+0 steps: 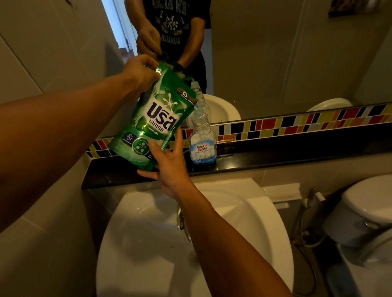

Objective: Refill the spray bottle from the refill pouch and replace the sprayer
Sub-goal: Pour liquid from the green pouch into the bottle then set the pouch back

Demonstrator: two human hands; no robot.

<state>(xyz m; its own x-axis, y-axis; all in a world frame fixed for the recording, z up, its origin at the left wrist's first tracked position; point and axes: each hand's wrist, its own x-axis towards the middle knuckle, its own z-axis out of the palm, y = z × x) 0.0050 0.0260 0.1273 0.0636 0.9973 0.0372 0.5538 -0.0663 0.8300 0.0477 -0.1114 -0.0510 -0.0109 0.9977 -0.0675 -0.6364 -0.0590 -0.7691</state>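
A green refill pouch [155,114] is held up over the dark ledge [252,158], tilted with its top right corner toward the neck of the bottle. My left hand [139,71] pinches the pouch's top left corner. My right hand [169,167] grips its lower right corner from below. The clear spray bottle [203,136] stands upright on the ledge just right of the pouch, its top open with no sprayer on it. Blue liquid fills only its base. The sprayer is not in sight.
A white sink [200,250] with a metal tap [183,219] lies below my arms. A toilet [381,227] and a bidet hose [307,215] stand at the right. A mirror [281,46] above a coloured tile strip [321,121] reflects a person.
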